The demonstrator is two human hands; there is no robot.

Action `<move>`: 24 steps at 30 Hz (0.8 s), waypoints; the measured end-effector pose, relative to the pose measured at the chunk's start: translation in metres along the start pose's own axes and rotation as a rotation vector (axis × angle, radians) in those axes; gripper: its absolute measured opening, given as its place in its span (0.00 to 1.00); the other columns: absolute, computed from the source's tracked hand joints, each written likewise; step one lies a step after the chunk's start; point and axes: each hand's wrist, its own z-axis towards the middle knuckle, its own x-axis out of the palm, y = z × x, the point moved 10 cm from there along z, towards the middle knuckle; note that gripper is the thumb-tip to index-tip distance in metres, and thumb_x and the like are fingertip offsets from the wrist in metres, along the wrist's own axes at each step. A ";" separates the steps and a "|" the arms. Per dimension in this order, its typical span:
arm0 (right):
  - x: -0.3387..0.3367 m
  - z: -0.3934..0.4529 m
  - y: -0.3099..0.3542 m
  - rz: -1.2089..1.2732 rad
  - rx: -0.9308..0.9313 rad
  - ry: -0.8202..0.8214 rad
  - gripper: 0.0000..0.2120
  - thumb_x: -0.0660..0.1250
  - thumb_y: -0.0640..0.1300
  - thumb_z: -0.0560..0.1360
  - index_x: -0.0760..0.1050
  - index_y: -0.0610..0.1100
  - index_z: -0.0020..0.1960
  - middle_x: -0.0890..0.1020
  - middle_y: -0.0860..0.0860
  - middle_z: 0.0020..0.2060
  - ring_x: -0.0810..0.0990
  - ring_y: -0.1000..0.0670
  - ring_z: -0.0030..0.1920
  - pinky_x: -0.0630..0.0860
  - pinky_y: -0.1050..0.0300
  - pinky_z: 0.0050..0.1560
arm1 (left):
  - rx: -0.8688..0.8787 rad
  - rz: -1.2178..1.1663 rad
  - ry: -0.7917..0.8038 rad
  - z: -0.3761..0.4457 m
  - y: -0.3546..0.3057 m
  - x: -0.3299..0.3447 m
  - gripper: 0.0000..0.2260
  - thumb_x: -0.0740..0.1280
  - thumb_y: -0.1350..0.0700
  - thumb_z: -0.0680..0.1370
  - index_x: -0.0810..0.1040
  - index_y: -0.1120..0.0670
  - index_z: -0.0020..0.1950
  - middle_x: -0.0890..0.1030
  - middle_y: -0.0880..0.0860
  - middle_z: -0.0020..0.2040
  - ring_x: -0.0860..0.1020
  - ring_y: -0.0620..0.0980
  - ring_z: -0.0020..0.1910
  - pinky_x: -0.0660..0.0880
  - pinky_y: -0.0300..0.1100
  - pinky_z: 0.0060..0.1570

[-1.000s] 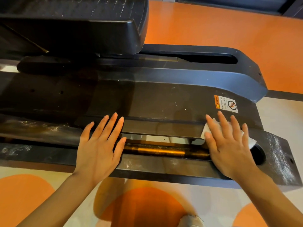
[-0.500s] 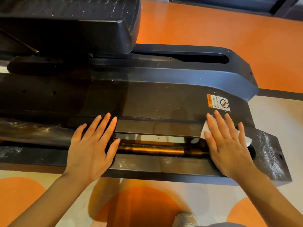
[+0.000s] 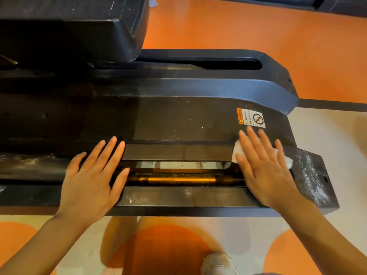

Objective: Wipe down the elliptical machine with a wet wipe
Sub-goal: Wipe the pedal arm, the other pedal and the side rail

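Observation:
The black base of the elliptical machine (image 3: 178, 120) stretches across the view, with a slot showing a brass-coloured rail (image 3: 178, 178). My right hand (image 3: 264, 169) lies flat with straight fingers on a white wet wipe (image 3: 237, 150), pressing it onto the base just below a warning sticker (image 3: 251, 118). The wipe shows at the hand's left edge and beyond the little finger. My left hand (image 3: 93, 179) rests flat on the base to the left of the slot, holding nothing.
A black foot pedal (image 3: 79, 26) overhangs the base at the upper left. Dusty white smears mark the base's right end (image 3: 311, 175). Orange and cream floor surrounds the machine. A shoe (image 3: 218, 263) shows at the bottom edge.
My right hand with the wipe has slid a little leftward and up toward the sticker. My left hand keeps its place on the base.

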 end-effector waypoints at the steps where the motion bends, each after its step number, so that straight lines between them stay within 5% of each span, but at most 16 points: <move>1: -0.001 -0.003 -0.014 0.013 0.054 -0.002 0.30 0.39 0.59 0.81 0.51 0.50 0.81 0.52 0.51 0.80 0.47 0.47 0.79 0.43 0.42 0.76 | -0.003 0.002 0.003 0.000 0.000 0.000 0.27 0.50 0.42 0.81 0.64 0.54 0.77 0.66 0.55 0.76 0.65 0.55 0.75 0.62 0.57 0.69; 9: -0.001 -0.005 -0.021 0.046 0.240 0.006 0.35 0.33 0.60 0.78 0.47 0.46 0.81 0.48 0.47 0.80 0.41 0.41 0.79 0.40 0.39 0.76 | -0.028 0.003 0.015 0.000 0.001 0.004 0.28 0.50 0.41 0.81 0.63 0.53 0.78 0.64 0.53 0.77 0.63 0.54 0.76 0.60 0.57 0.70; 16: 0.006 0.008 0.021 0.005 0.027 0.029 0.32 0.35 0.60 0.80 0.49 0.49 0.81 0.50 0.50 0.80 0.45 0.44 0.79 0.41 0.42 0.76 | -0.027 -0.006 0.009 0.000 0.001 0.003 0.28 0.50 0.41 0.82 0.63 0.53 0.78 0.65 0.53 0.77 0.63 0.54 0.76 0.60 0.57 0.70; 24: -0.001 -0.007 -0.040 0.045 0.258 0.034 0.35 0.32 0.61 0.77 0.44 0.48 0.81 0.46 0.49 0.80 0.42 0.45 0.79 0.41 0.42 0.76 | -0.020 0.007 0.013 0.000 0.000 0.004 0.28 0.50 0.41 0.81 0.63 0.53 0.78 0.65 0.54 0.77 0.63 0.54 0.76 0.60 0.57 0.70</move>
